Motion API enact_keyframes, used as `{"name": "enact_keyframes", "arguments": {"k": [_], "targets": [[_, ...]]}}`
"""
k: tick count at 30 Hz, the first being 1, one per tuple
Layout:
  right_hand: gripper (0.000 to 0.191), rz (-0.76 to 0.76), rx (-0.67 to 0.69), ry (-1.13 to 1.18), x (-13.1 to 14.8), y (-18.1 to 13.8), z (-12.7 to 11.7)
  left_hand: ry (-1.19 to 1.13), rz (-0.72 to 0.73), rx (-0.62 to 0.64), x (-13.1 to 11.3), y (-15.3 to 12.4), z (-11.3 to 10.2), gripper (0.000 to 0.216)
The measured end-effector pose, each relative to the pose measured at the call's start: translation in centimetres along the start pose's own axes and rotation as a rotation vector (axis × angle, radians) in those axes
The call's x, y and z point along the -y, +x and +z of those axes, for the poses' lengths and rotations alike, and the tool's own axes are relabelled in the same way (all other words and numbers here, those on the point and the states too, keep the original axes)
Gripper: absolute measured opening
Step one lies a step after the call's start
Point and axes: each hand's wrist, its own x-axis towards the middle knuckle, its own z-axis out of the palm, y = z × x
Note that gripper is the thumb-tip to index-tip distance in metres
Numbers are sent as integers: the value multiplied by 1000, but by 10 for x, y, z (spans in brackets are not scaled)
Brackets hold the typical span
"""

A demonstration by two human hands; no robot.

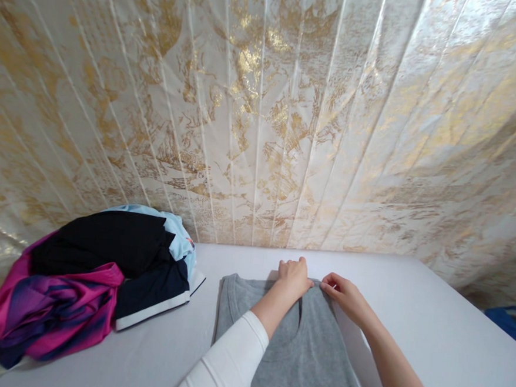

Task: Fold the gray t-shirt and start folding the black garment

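Observation:
A grey shirt [312, 356] lies spread on the white table, its neckline toward the far edge and its lower part running out of view at the bottom. My left hand [293, 277] is closed on the shirt's far edge beside the neck opening. At the right shoulder corner, my right hand [342, 291] pinches the cloth between thumb and fingers. The left forearm crosses over the shirt and hides part of the neckline.
On the table's left side is a heap of clothes: a black garment [99, 241], a pink and purple one [64, 309], a navy one with white trim [154, 292] and a light blue one [182, 235]. Behind the white table [433, 335] hangs a gold-patterned curtain [262, 129]. Blue cloth [507, 323] shows at far right.

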Motion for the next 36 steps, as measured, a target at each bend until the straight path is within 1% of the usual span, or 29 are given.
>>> {"name": "enact_keyframes", "arguments": {"k": [3,5,8,10,13,16,18,20,22,23,25,27,29,32,34,36], "targets": [[24,-1,-27,-15,-3,1,2,31,16,-58,-1,-2,10,28],[25,-7,-49,-24,-2,1,-3,47,36,-108,-2,-4,14,24],[27,1,-112,-24,7,-4,-17,65,85,-186,-3,-14,14,29],[28,-8,-154,2,18,-15,-21,71,137,-216,-3,-30,13,34],[32,-80,-205,72,34,-42,-10,81,233,-227,1,-64,15,38],[36,-144,-164,118,39,-77,6,111,327,-191,14,-97,25,42],[36,-102,-135,107,36,-100,8,125,343,-155,23,-113,34,44],[34,2,-138,49,30,-120,2,122,333,-157,29,-120,41,46],[33,102,-107,-14,26,-136,-6,107,359,-218,27,-119,42,44],[32,137,-72,-34,26,-143,-8,96,395,-255,23,-116,41,41],[32,178,-11,-43,27,-152,-9,89,529,-284,10,-105,37,32],[33,202,-7,-33,30,-156,-5,126,701,-230,-5,-90,33,28],[34,220,-15,12,31,-157,-1,186,829,-150,-17,-75,31,28],[39,276,57,169,28,-155,1,241,894,-108,-28,-58,33,23],[44,339,133,273,25,-153,1,266,919,-96,-31,-52,34,17],[47,394,187,317,22,-152,0,283,940,-80,-31,-51,35,12]]}}
